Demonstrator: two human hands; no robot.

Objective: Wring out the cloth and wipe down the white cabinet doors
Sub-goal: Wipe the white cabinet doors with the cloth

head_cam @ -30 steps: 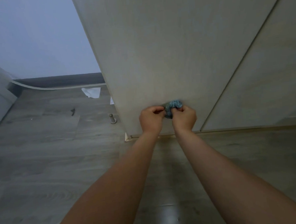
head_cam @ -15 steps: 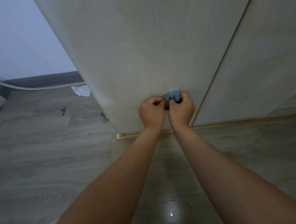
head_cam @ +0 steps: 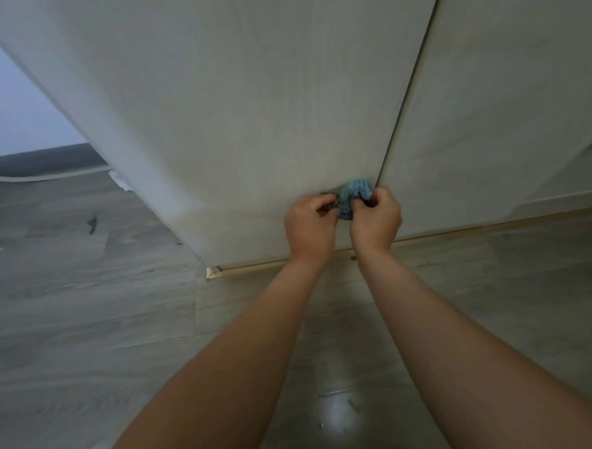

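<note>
Both arms reach forward from the bottom edge of the view, and the two hands meet low in front of a white cabinet door (head_cam: 264, 105). The left hand (head_cam: 310, 227) has its fingers curled tight round one end of a bunched blue cloth (head_cam: 353, 195); the right hand (head_cam: 375, 222) has its fingers curled round the other end, so each grip is clenched on the cloth. The hands sit just beside each other, knuckles toward the camera, with the cloth between them and puffing out at 12 o'clock above the fingers. The cloth lies close against the lower part of the door, just beside the dark vertical seam that parts this door from a second white door (head_cam: 503, 93) at 3 o'clock; whether it touches the surface I cannot tell. Below the hands, at 6 o'clock, a pale wooden trim strip (head_cam: 248, 265) runs along the foot of the cabinet where it meets the grey wood-look floor (head_cam: 86, 304). At 9 o'clock a small dark mark (head_cam: 92, 223) lies on the floor, and a scrap of white paper (head_cam: 119, 178) peeks out from behind the cabinet's edge.
</note>
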